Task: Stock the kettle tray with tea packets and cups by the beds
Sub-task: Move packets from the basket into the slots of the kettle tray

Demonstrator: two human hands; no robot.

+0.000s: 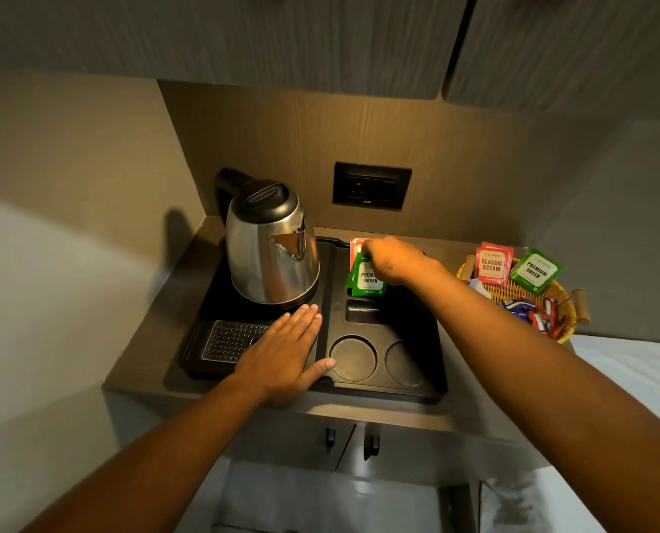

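A black kettle tray [434, 363] sits on a small shelf, with a steel kettle [272, 250] on its left half. My right hand [392, 261] is closed on green and red tea packets [367, 278] standing in the tray's rear right compartment. My left hand [282, 352] lies flat with fingers spread on the tray's middle, holding nothing. Two round cup recesses [353, 357] at the tray's front right hold nothing. No cups are in view.
A wicker basket [551, 292] at the right holds a red Classic Assam packet [492, 263], a green Premium Green packet [536, 271] and wrapped sweets. A wall socket [370, 185] is behind the tray. White bedding lies at the right; cabinet doors hang below the shelf.
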